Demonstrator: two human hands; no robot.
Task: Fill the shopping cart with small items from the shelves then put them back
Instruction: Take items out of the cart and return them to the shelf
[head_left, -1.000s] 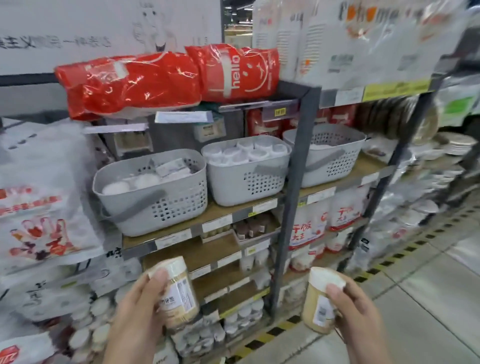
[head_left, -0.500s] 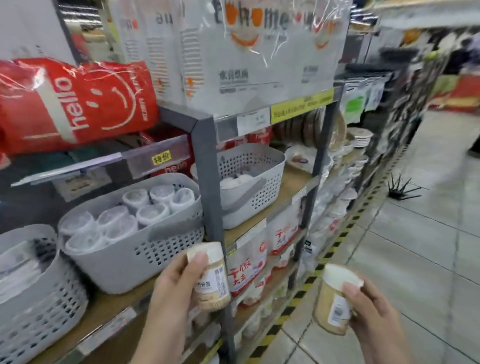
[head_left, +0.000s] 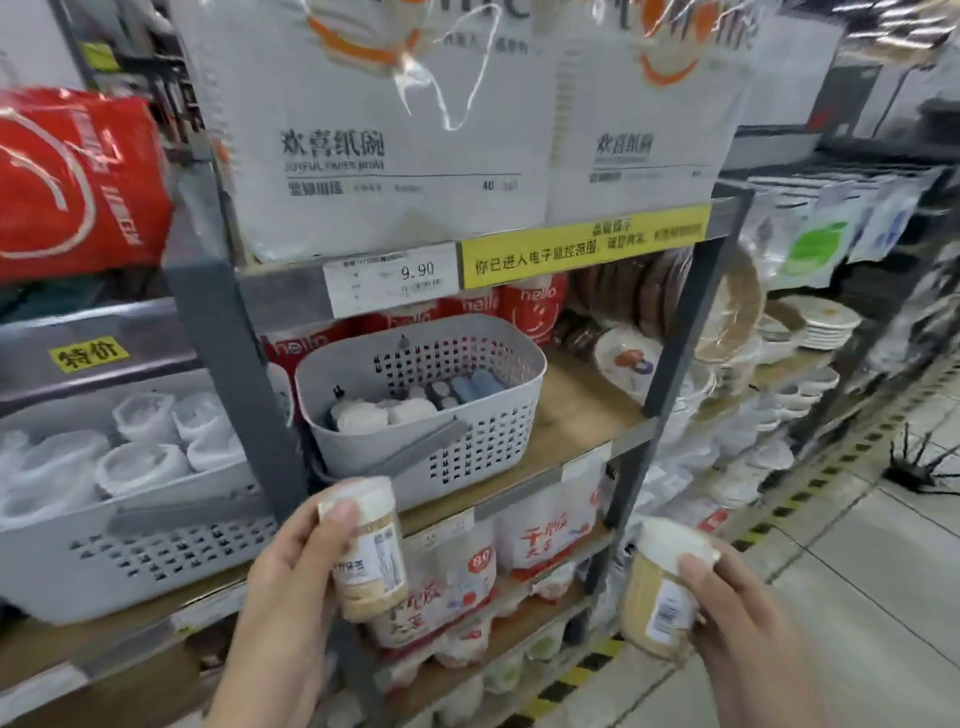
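Fingers of each hand (head_left: 291, 582) (head_left: 737, 608) wrap a white-capped, beige-filled labelled jar (head_left: 366, 551) (head_left: 660, 592).

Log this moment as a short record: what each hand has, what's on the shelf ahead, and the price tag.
left hand: grips a jar with a white lid, upright
right hand: grips a second jar, tilted
shelf ahead: grey basket with small items inside
shelf above: white paper bowl packs
price tag: reads 9.90
yellow notice: on the shelf edge, right of the price tag
floor: tiles to the right
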